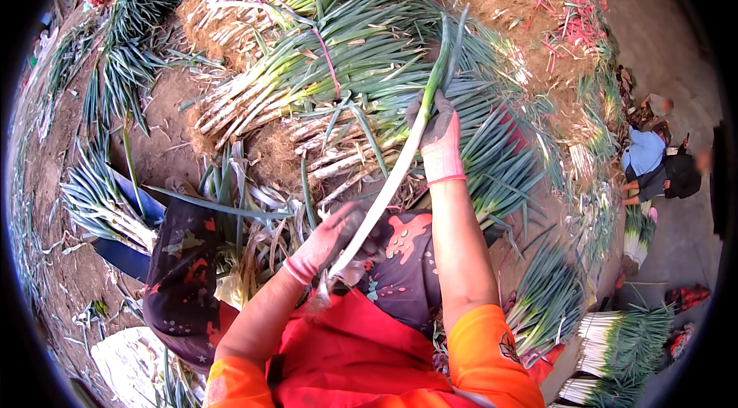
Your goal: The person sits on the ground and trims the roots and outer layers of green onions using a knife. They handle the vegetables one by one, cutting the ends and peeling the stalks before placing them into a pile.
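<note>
A long leek-like green onion (398, 177) slants across my lap, its white shank bare and its green leaves pointing up and away. My right hand (439, 122), in a pink and grey work glove, grips it where white turns to green. My left hand (340, 232), gloved alike, is beside the lower shank; its fingers are blurred, so whether they grip is unclear. Thin pale shreds hang at the root end, near my red apron (346, 344). Dry outer leaves and husks (259, 246) lie between my knees.
Tied, rooted green onion bundles (323, 67) are heaped ahead. At left, white-stemmed onions (109, 206) rest on a blue support (124, 258). A white sack (135, 359) lies lower left. Red ties (576, 21) are upper right. Cleaned bundles (617, 344) and people (651, 154) are at right.
</note>
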Demonstrator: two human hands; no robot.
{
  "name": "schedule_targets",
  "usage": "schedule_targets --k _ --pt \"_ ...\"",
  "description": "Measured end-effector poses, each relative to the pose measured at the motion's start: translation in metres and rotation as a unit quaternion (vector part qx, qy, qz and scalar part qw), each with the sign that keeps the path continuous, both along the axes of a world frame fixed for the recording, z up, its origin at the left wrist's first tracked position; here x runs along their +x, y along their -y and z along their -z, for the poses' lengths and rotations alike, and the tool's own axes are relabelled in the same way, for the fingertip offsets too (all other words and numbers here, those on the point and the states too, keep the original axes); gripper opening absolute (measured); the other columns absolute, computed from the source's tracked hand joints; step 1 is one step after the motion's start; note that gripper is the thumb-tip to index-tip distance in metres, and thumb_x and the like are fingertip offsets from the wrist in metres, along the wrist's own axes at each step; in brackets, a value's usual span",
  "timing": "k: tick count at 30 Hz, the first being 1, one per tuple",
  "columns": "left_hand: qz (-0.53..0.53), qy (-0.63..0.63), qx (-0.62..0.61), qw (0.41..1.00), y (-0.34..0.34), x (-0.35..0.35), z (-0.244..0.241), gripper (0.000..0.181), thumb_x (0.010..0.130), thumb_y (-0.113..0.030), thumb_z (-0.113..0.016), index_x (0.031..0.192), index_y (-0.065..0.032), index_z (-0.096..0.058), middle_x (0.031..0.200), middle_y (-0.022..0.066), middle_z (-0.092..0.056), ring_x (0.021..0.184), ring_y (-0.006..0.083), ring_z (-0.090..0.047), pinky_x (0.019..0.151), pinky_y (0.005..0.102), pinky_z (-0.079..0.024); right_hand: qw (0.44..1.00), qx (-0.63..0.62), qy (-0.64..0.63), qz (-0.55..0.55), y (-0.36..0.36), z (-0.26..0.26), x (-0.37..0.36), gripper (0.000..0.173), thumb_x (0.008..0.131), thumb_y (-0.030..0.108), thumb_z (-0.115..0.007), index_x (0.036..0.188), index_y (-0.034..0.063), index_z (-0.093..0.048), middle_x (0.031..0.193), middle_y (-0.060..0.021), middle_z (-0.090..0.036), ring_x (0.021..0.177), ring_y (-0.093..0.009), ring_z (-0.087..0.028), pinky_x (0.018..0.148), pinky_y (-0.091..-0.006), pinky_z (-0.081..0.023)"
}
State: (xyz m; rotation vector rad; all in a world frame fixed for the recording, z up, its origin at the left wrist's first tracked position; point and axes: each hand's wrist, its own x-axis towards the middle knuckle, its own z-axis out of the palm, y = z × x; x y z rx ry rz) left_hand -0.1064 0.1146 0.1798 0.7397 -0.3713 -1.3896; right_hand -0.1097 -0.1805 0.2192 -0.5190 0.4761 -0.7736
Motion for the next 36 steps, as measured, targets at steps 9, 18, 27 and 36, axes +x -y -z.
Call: schedule_targets --k 9,18,27,36 --pt "0.001 -0.011 0.083 0.996 -0.013 -0.001 -0.036 0.035 0.092 -0.017 -0.054 0.122 0.0004 -0.051 0.08 0.0019 -0.059 0.059 0.0092 -0.057 0.053 0.023 -0.051 0.997 0.013 -0.029 -0.067 -0.023 -0.013 0.007 0.025 0.087 0.025 -0.063 0.096 0.0046 -0.051 0.077 -0.0061 -0.055 0.058 -0.015 -0.054 0.049 -0.0271 -0.049" --pt "0.05 -0.37 -0.038 0.927 -0.008 -0.025 -0.043 0.052 0.095 -0.045 -0.046 0.123 -0.0012 -0.048 0.078 0.0066 -0.057 0.051 0.0124 -0.047 0.049 0.0276 -0.044 0.964 -0.1 -0.241 0.048 -0.029 -0.007 0.019 0.017 0.079 0.019 -0.061 0.081 0.0072 -0.05 0.062 -0.0024 -0.05 0.043 -0.012 -0.044 0.038 -0.0255 -0.036" --pt "0.052 -0.128 0.026 0.99 -0.067 -0.032 -0.055 0.039 0.098 -0.032 -0.046 0.11 0.0043 -0.053 0.067 0.0018 -0.044 0.049 0.0058 -0.036 0.043 0.0204 -0.028 0.933 -0.155 -0.295 0.133 0.012 0.042 0.009 0.018 0.087 0.019 -0.057 0.08 0.0032 -0.053 0.062 -0.0055 -0.054 0.043 -0.016 -0.049 0.039 -0.0296 -0.038" --pt "0.057 0.117 0.133 0.982 -0.171 -0.05 -0.048 0.021 0.088 -0.006 -0.053 0.108 0.0002 -0.058 0.085 0.0105 -0.063 0.09 0.0268 -0.064 0.082 0.0351 -0.049 0.856 -0.253 -0.393 0.222 0.026 0.056 0.01 0.029 0.083 0.018 -0.061 0.093 -0.0087 -0.059 0.088 -0.0164 -0.066 0.077 -0.022 -0.06 0.073 -0.0383 -0.047"
